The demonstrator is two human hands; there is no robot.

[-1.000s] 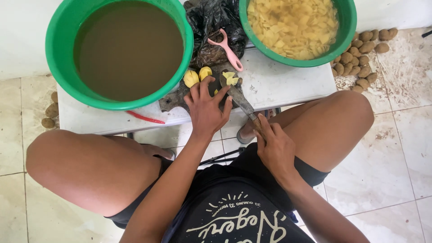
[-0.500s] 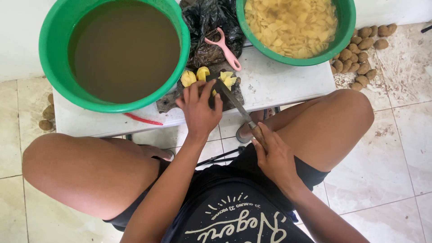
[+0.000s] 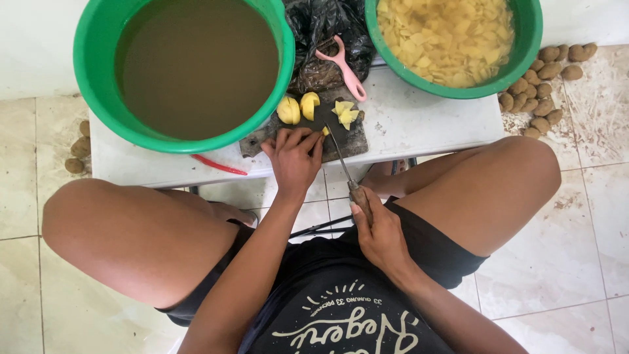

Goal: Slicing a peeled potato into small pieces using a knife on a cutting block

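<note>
White table: green basin of murky water, green bowl of potato slices. Right hand grips knife, now drawn back; left hand pins potato piece.

One package shows: a crumpled black plastic bag on the desk, lying between the two green basins and touching both. No labels, signs or screens appear.
</note>
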